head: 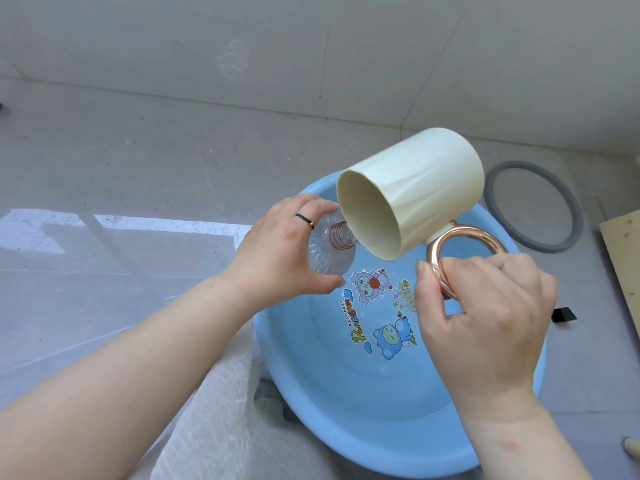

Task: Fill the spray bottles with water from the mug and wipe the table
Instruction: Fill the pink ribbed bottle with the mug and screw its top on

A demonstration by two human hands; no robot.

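My left hand (277, 247) grips a small clear ribbed spray bottle (329, 252) with no cap, its threaded neck pointing at the mug. My right hand (485, 317) holds the copper ring handle of a cream mug (415, 188). The mug is tipped far over, its open mouth facing me, its rim right at the bottle's neck. I see no water inside the mug. Both are held above a light blue plastic basin (346, 410) with cartoon pictures on its bottom.
The basin stands on a grey floor. A grey rubber ring (575, 209) lies beyond it at the right, a wooden board (623, 258) at the far right edge, a small black object (563, 314) beside my right hand. Sheer white fabric (104, 271) covers the left.
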